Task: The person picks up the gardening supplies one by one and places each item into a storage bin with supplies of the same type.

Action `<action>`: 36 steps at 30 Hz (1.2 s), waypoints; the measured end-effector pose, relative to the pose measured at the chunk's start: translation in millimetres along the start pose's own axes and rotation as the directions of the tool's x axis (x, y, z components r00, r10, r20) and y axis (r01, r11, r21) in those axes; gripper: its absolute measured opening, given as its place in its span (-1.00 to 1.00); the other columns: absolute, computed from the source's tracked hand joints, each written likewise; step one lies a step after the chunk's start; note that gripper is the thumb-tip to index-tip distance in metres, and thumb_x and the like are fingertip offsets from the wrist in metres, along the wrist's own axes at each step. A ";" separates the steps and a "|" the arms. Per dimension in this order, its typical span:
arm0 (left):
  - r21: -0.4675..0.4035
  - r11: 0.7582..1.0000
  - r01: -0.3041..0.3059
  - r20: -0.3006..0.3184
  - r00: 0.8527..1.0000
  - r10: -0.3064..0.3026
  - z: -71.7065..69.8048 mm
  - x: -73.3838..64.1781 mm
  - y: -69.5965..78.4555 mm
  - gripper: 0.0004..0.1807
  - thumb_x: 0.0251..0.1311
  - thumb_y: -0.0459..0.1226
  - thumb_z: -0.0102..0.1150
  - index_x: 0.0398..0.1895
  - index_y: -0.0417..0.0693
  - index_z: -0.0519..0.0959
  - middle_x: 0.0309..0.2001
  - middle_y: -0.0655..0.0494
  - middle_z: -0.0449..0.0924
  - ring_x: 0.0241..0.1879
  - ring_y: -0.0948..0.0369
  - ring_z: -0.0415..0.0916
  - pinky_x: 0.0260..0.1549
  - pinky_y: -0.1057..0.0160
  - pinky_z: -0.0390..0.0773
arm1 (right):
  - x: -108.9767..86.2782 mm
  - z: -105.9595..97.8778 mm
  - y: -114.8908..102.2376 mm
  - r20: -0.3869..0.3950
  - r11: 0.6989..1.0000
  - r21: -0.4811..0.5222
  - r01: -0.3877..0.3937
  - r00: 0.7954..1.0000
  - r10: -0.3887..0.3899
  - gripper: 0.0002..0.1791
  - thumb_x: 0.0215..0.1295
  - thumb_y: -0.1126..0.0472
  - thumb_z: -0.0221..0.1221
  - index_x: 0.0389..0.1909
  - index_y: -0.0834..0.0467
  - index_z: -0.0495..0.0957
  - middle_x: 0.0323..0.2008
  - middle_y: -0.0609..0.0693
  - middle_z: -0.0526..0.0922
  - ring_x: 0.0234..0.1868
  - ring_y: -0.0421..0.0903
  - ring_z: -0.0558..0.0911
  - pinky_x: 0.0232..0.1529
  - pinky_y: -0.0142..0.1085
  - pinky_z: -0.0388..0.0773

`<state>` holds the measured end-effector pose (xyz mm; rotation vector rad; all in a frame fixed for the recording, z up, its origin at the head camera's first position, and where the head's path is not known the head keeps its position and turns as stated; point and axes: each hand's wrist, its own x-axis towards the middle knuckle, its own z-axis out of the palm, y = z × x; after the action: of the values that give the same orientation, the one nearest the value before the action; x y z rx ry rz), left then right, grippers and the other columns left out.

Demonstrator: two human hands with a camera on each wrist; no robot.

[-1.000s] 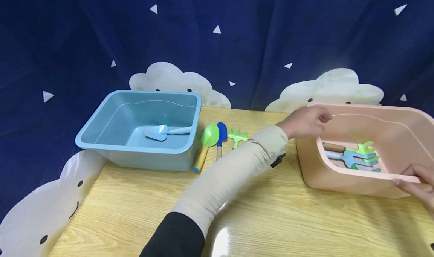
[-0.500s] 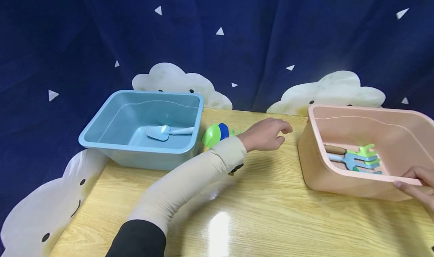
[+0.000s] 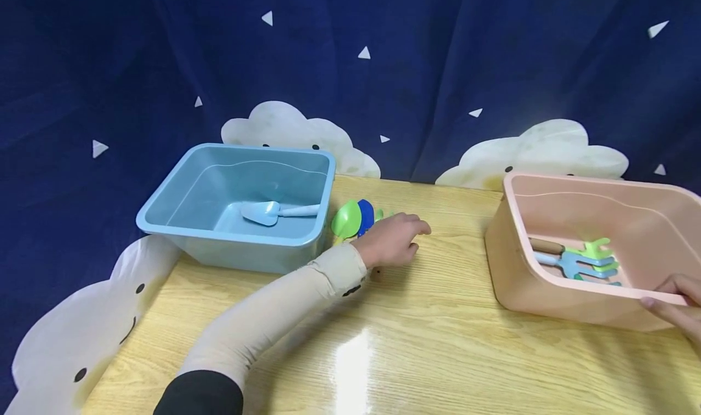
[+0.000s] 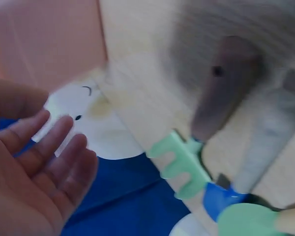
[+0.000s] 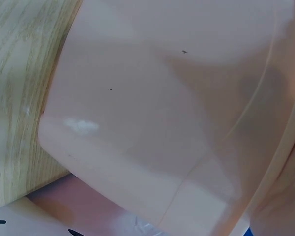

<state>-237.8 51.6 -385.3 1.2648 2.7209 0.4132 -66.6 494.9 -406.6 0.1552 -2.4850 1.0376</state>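
My left hand [image 3: 391, 238], fingers loosely bent and holding nothing, hovers over toy garden tools on the table. In the left wrist view these are a green rake [image 4: 184, 164] with a brown handle, a blue spade [image 4: 219, 200] with a pale handle, and a green trowel [image 4: 248, 220]. The head view shows the green trowel's blade beside the hand; the arm hides most handles. My right hand [image 3: 679, 305] pinches the front rim of the pink tub [image 3: 580, 302], thumb outside. Inside it lie a blue fork [image 3: 577, 265] and a green fork [image 3: 597, 247], among other tools.
A blue tub [image 3: 235, 238] stands at the left with a light blue trowel [image 3: 263, 213] inside. Both tubs rest on a wooden table [image 3: 438, 342]. A dark blue curtain [image 3: 306, 56] with clouds hangs directly behind.
My left hand has moved left from the pink tub's near-left rim to above the loose tools. The right hand keeps its hold on the rim. The head view has shifted slightly.
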 end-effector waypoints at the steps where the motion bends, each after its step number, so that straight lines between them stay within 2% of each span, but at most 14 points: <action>1: 0.017 1.000 0.021 -0.005 1.000 -0.020 3.1 -2.2 -2.6 -0.54 0.29 -0.35 0.04 0.26 0.05 0.53 0.17 0.14 0.59 0.13 0.17 0.57 -0.04 0.25 0.62 | 0.1 -0.4 0.6 -0.001 1.000 -0.001 0.002 1.000 -0.002 -0.46 -0.04 0.69 0.16 -0.63 -0.12 0.48 -0.76 -0.36 0.28 -0.72 -0.36 0.18 -0.66 -0.34 -0.01; 4: 0.036 0.995 0.093 -0.005 0.996 -0.093 9.8 -7.0 -11.6 -0.53 0.28 -0.33 0.03 0.27 0.07 0.51 0.19 0.14 0.58 0.13 0.16 0.57 -0.16 0.23 0.64 | -0.1 -0.3 2.5 -0.008 1.000 0.003 0.004 1.000 -0.004 -0.45 -0.06 0.69 0.16 -0.64 -0.13 0.48 -0.76 -0.37 0.29 -0.71 -0.37 0.19 -0.65 -0.34 0.00; 7: -0.009 0.989 0.149 0.016 0.989 -0.149 14.0 -10.6 -22.0 -0.52 0.29 -0.33 0.03 0.29 0.05 0.49 0.25 0.12 0.56 0.26 0.15 0.51 -0.06 0.18 0.65 | -0.4 0.0 3.3 -0.007 1.000 0.001 0.011 1.000 -0.011 -0.46 -0.07 0.69 0.16 -0.64 -0.12 0.49 -0.76 -0.38 0.33 -0.70 -0.37 0.22 -0.63 -0.34 0.02; 10: -0.073 0.983 0.170 0.031 0.985 -0.168 17.4 -13.9 -31.4 -0.53 0.30 -0.35 0.02 0.29 0.00 0.50 0.26 0.10 0.56 0.26 0.17 0.51 0.02 0.18 0.62 | -0.2 0.5 1.5 -0.005 1.000 -0.005 0.015 1.000 -0.015 -0.46 -0.08 0.70 0.17 -0.64 -0.10 0.48 -0.76 -0.39 0.31 -0.71 -0.37 0.20 -0.64 -0.34 0.02; 14: -0.120 0.977 0.175 0.039 0.984 -0.171 20.6 -17.1 -39.1 -0.52 0.30 -0.37 -0.01 0.30 -0.03 0.49 0.23 0.09 0.58 0.18 0.19 0.56 0.04 0.19 0.61 | 0.9 0.2 -0.7 -0.003 1.000 0.008 0.004 1.000 -0.004 -0.46 -0.05 0.70 0.15 -0.64 -0.10 0.48 -0.76 -0.36 0.29 -0.72 -0.35 0.18 -0.65 -0.33 0.00; 20: -0.155 0.976 0.155 0.047 0.988 -0.149 25.5 -18.5 -43.7 -0.53 0.33 -0.38 -0.02 0.30 -0.11 0.48 0.26 0.03 0.56 0.23 0.13 0.54 0.18 0.16 0.55 | 1.2 0.3 0.4 -0.010 1.000 0.004 -0.001 1.000 0.001 -0.46 -0.07 0.70 0.14 -0.65 -0.10 0.47 -0.77 -0.37 0.29 -0.71 -0.37 0.19 -0.66 -0.34 0.01; 28: -0.142 0.978 0.154 0.052 0.988 -0.148 33.6 -20.7 -47.9 -0.56 0.36 -0.35 -0.01 0.29 -0.15 0.48 0.26 0.00 0.57 0.27 0.10 0.51 0.23 0.16 0.52 | -0.8 1.0 2.4 -0.007 1.000 0.003 -0.009 1.000 0.009 -0.50 -0.05 0.67 0.15 -0.66 -0.08 0.47 -0.76 -0.39 0.40 -0.68 -0.40 0.29 -0.62 -0.36 0.08; 31: -0.131 0.978 0.165 0.052 0.986 -0.159 35.9 -21.6 -49.4 -0.57 0.36 -0.31 0.03 0.27 -0.16 0.50 0.19 -0.03 0.61 0.21 0.10 0.55 0.22 0.16 0.53 | -0.8 2.3 1.0 -0.013 1.000 0.015 -0.003 1.000 0.004 -0.48 -0.05 0.68 0.13 -0.66 -0.09 0.47 -0.77 -0.40 0.37 -0.68 -0.40 0.27 -0.61 -0.35 0.07; 34: -0.110 0.976 0.186 0.069 0.981 -0.179 39.3 -22.2 -50.6 -0.68 0.35 -0.23 0.09 0.08 -0.16 0.58 -0.06 -0.02 0.69 -0.01 0.13 0.61 0.07 0.19 0.58 | -0.2 2.5 0.0 -0.018 1.000 0.021 0.006 1.000 -0.005 -0.47 -0.05 0.68 0.12 -0.66 -0.10 0.47 -0.77 -0.38 0.32 -0.68 -0.38 0.22 -0.62 -0.34 0.03; 36: -0.074 0.975 0.208 0.082 0.976 -0.202 41.9 -22.9 -51.0 -0.74 0.32 -0.14 0.15 -0.08 -0.13 0.58 -0.25 0.04 0.64 -0.17 0.15 0.58 -0.08 0.22 0.58 | 0.3 2.7 -0.5 -0.017 1.000 0.019 0.009 1.000 -0.009 -0.46 -0.06 0.69 0.11 -0.66 -0.11 0.47 -0.77 -0.39 0.30 -0.69 -0.37 0.20 -0.64 -0.34 0.01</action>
<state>-251.4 11.0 -440.5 0.9474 2.7060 0.4408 -67.7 492.7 -407.8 0.1625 -2.4573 1.0546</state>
